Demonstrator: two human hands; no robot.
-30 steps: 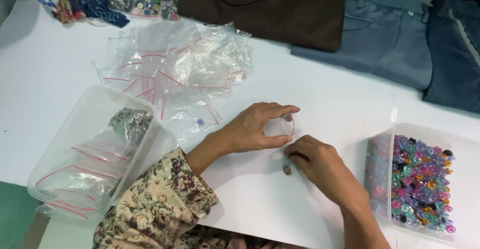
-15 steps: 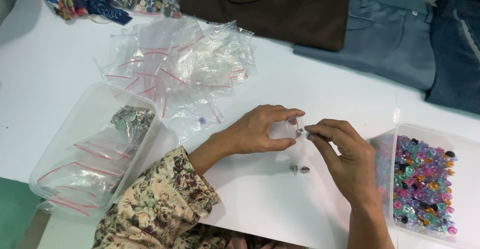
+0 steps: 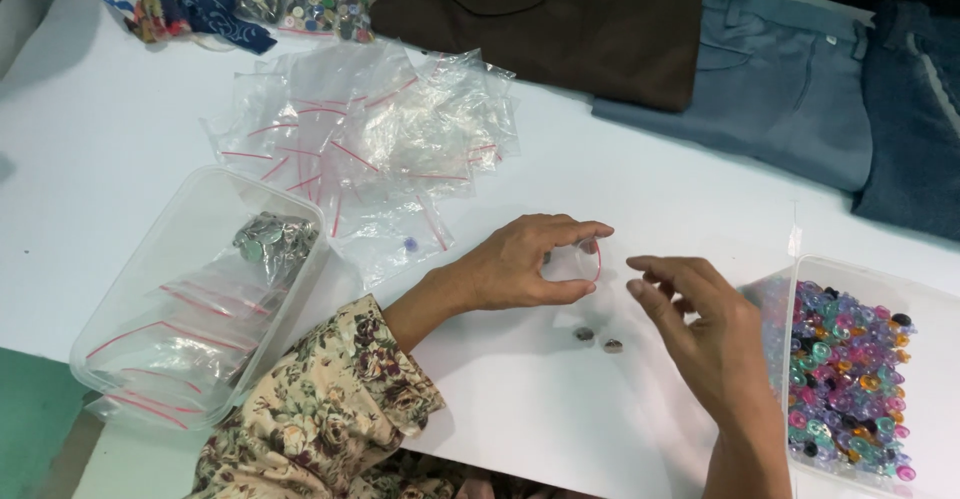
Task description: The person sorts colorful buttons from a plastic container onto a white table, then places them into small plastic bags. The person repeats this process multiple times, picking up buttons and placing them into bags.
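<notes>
Buttons (image 3: 598,339), 2 of them, lay on the table (image 3: 520,409) just below and between both hands, nearer the loosely spread, empty right hand (image 3: 705,334), while the left hand (image 3: 525,264) pinched a small clear bag (image 3: 578,262) open above them.

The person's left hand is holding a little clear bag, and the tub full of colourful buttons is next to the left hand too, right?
Not quite. The left hand does hold the little clear bag, but the head view shows the tub of colourful buttons beside the right hand.
</notes>
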